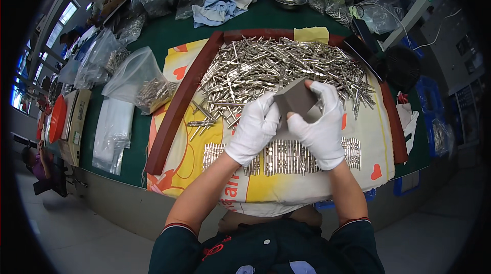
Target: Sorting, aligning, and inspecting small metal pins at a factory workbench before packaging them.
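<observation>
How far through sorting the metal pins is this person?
Done: one neat row of pins is lined up on the yellow cloth near the person. In hand: left hand and right hand, both gloved, hold a grey card. Left: a large loose pile, far bigger than the row.

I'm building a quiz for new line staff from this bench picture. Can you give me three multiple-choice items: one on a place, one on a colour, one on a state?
1. Where do the neatly lined-up metal pins lie?
A. in the steel bowl
B. on the cloth, under the hands
C. on the floor

2. What colour are the gloves?
A. white
B. blue
C. black

3. How is the grey sheet held?
A. lying flat, untouched
B. by one hand
C. by both hands

B: the pin rows lie below the wrists.
A: left hand and right hand wear white.
C: both grip the grey sheet.
</observation>
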A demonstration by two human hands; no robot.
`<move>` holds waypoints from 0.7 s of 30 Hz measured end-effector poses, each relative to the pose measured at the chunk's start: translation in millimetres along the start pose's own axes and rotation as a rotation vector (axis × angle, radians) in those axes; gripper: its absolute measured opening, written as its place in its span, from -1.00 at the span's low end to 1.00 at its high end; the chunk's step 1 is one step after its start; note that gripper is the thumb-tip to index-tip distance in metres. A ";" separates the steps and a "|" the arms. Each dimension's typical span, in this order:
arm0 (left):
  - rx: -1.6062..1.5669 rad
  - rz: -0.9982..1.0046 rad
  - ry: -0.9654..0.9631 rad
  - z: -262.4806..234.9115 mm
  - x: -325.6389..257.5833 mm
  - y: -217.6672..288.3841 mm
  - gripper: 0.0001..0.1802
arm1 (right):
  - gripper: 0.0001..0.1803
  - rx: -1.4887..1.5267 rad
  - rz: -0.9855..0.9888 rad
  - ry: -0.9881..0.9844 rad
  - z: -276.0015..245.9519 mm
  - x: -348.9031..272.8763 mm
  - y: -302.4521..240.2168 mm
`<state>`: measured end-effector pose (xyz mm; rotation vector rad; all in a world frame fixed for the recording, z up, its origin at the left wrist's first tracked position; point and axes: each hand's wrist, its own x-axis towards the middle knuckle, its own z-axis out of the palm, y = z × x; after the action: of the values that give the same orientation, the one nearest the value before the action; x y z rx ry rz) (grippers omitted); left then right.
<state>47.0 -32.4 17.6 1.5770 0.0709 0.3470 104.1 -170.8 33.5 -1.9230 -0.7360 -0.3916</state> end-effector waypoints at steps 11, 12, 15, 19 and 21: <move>-0.404 -0.327 -0.176 -21.8 5.4 2.1 -0.74 | -0.38 -0.001 0.184 0.132 -14.7 8.5 17.5; -0.405 -0.327 -0.175 -21.4 5.4 3.3 -0.74 | -0.39 0.010 0.190 0.136 -14.4 8.1 18.9; -0.407 -0.341 -0.185 -22.0 5.4 3.7 -0.74 | -0.39 0.027 0.195 0.136 -15.0 8.7 20.2; -0.398 -0.331 -0.211 -22.6 5.5 2.2 -0.75 | -0.39 0.038 0.228 0.123 -16.1 9.3 20.8; -0.399 -0.334 -0.216 -22.3 4.8 2.6 -0.76 | -0.39 0.078 0.261 0.120 -16.3 9.5 20.8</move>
<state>45.3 -9.8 20.9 1.1723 0.0906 -0.0714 125.5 -188.9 31.7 -1.8745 -0.4097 -0.3084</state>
